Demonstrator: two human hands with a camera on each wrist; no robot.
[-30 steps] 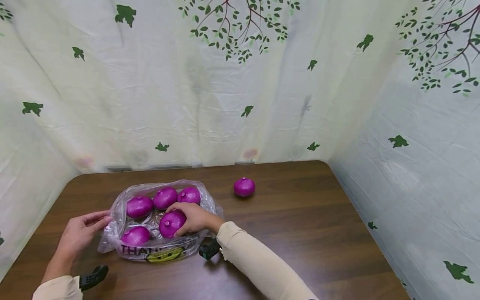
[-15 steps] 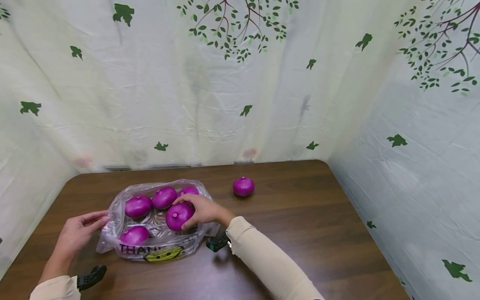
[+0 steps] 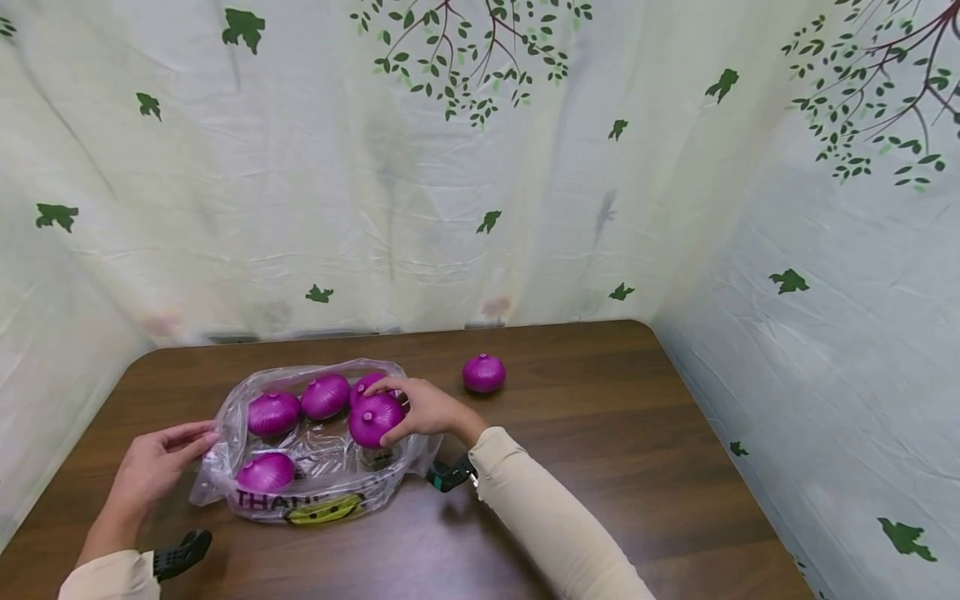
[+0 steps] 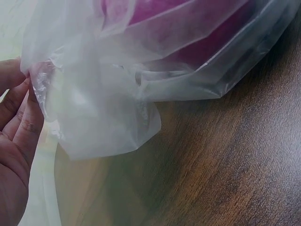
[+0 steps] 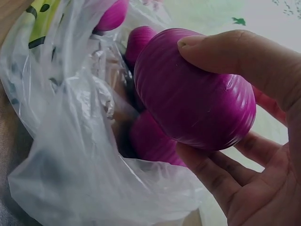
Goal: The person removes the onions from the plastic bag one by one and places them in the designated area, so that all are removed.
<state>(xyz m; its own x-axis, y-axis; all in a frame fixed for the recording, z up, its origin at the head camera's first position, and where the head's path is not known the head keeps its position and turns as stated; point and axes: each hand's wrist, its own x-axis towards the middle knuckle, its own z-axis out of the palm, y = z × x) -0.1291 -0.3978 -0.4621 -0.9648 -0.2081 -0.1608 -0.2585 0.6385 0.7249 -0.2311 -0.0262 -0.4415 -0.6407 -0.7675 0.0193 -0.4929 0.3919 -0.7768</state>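
Observation:
A clear plastic bag [image 3: 322,482] with black lettering and a yellow print lies wide-mouthed on the table, several purple onions inside it. My right hand [image 3: 431,410] grips one purple onion [image 3: 375,421] between thumb and fingers, raised over the bag's right side. In the right wrist view that onion [image 5: 193,94] is clear of the bag's film, with other onions [image 5: 153,141] behind it. At the bag's left edge my left hand [image 3: 161,458] pinches the plastic. The left wrist view shows its fingertips on the crumpled film [image 4: 99,108].
A lone purple onion [image 3: 483,373] stands on the brown wooden table [image 3: 600,450], right of the bag near the back edge. A pale leaf-printed curtain [image 3: 420,208] hangs behind and along the sides. Each wrist wears a dark camera band [image 3: 182,554].
My right hand has lifted its onion from the bag's middle and carried it up and to the right. The left hand keeps its place on the bag's edge.

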